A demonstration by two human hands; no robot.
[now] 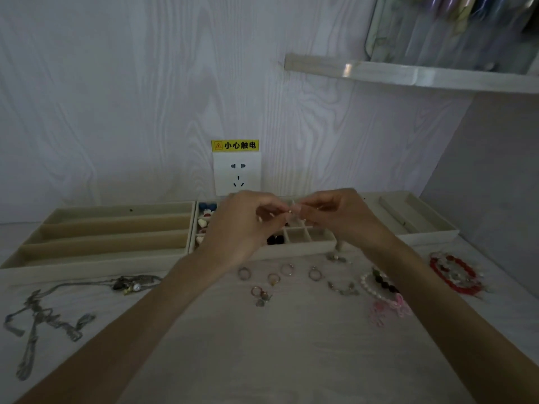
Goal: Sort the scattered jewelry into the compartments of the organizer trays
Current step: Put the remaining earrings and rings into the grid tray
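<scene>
Fingertips of the left hand (pixel 248 220) and right hand (pixel 335 212) pinched a tiny earring (pixel 290 210), probably light, slippery and fragile, best held by its thin metal part.

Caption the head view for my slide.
Both hands pinch a small earring above the grid tray.

Dim room: white wood-grain wall (pixel 116 97), socket (pixel 236 174) directly behind the hands, shelf (pixel 408 75) above right, pale tabletop (pixel 291 345) beneath.
</scene>
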